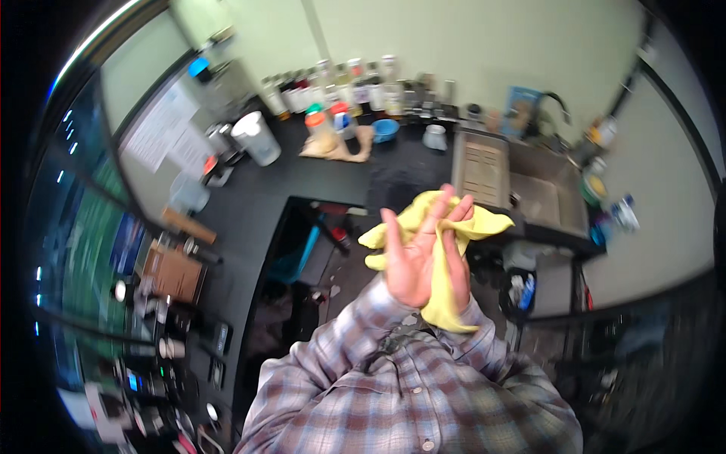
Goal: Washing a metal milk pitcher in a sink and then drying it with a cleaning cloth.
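A yellow cloth [491, 222] is bunched around my two hands, in front of my chest. My left hand [411, 265] shows its palm, with fingers stretched and the thumb standing apart; part of the cloth lies behind it. Close against it, my right hand [457, 268] has the cloth draped over its palm and gathered between thumb and fingers, with some fingertips showing above. One long fold of the cloth hangs down past the right wrist. Folds hide part of the right hand.
A black counter [253, 204] runs along the left and back. Bottles [363, 83] line the wall, near a blue bowl [385, 130] and a white pitcher [255, 138]. To the right sits a sink [552, 189] with a drain tray [484, 170]. A brown box [172, 272] stands left.
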The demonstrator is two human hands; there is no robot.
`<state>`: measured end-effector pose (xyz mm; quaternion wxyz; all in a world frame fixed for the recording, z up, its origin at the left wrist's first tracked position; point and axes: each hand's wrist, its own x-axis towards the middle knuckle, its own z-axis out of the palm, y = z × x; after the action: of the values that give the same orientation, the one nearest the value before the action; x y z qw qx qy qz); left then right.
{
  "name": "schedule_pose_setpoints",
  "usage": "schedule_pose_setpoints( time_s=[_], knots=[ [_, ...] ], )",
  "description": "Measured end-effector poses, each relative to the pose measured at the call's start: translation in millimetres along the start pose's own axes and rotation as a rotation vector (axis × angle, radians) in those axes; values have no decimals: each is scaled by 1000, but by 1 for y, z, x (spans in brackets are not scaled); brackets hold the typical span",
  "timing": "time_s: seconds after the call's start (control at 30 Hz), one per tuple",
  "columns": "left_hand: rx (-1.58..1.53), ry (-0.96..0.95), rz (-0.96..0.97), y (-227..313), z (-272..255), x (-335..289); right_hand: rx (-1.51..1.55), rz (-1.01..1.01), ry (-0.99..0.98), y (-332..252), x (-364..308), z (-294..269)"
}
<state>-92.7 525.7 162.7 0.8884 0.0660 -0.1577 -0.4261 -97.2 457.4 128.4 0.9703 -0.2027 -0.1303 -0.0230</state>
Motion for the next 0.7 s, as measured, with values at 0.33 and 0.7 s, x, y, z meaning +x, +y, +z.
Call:
schedule_pose_setpoints(
  time_s=[0.33, 0.7],
  knots=[
    [1894, 351, 312, 53, -43, -52, 84, 597, -255, 120, 69, -3],
    [2627, 742, 251, 84, 9, -223, -12, 757, -599, 265, -9, 86]
  ],
)
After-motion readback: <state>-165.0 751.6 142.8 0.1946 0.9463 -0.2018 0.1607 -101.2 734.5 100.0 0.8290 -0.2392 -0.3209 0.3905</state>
